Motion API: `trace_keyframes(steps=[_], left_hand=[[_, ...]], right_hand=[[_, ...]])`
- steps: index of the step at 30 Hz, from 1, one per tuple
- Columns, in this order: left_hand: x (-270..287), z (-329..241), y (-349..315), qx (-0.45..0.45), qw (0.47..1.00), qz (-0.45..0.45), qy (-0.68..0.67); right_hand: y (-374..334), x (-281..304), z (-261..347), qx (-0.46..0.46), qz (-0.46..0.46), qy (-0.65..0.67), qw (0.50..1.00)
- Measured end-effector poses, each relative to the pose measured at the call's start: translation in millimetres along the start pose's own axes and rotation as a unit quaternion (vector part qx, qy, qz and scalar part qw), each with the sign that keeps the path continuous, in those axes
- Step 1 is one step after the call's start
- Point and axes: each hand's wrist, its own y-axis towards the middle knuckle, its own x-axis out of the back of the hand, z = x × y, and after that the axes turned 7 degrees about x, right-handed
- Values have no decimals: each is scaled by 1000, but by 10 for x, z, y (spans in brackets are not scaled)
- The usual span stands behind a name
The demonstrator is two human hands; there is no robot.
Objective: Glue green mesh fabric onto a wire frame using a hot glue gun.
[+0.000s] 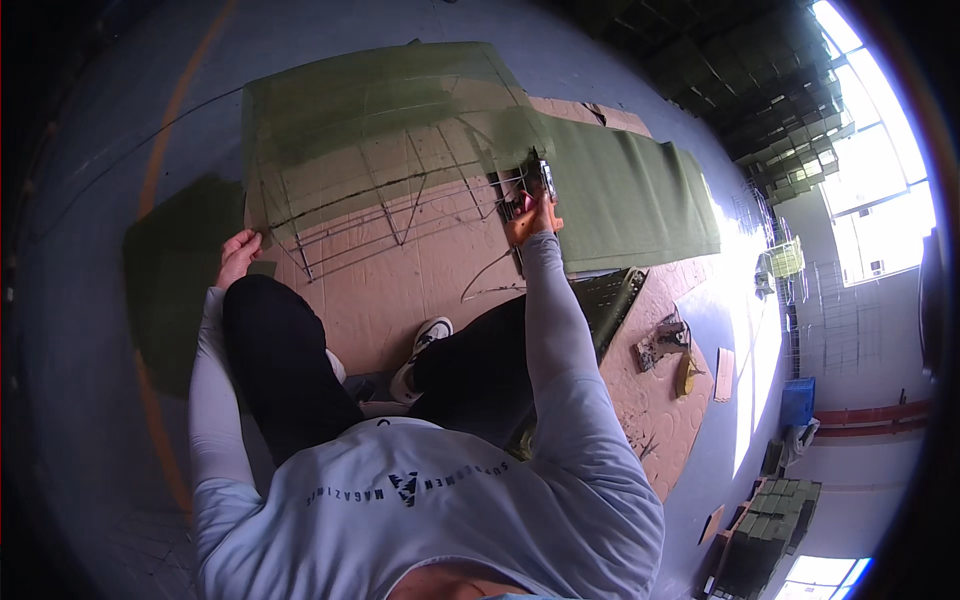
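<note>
Mesh (370, 115) lies over a frame (402, 240); left hand (240, 256) pinches its near-left corner, seemingly to steady it; right hand (543, 216) grips a tool (546, 178) by the frame's end.

Wire frame (386, 207) rests on cardboard (395, 300), left of the tool (520, 228).

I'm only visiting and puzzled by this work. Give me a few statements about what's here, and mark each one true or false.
1. The right hand holds a partly orange tool. True.
2. The left hand grips that same tool. False: it is at the left end of the wire frame.
3. Cardboard lies beneath the frame. True.
4. The sheet over part of the frame is red. False: that sheet is green and see-through.
5. A blue crate shows at the picture's right. True.
</note>
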Motion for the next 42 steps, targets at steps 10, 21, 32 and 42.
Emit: trace_keyframes(steps=[10,21,32,42], left_hand=[[-168,161,279,1,997,45,-68],[100,131,88,12,997,-17,-80],[118,58,-80,8,999,13,-37],[67,85,101,-17,995,38,-87]], right_hand=[[881,863,162,134,125,-314,931],[-706,209,-581,-66,3,-157,985],[-843,575,-84,-95,-59,-148,983],[-1017,-190,517,15,-39,-217,975]])
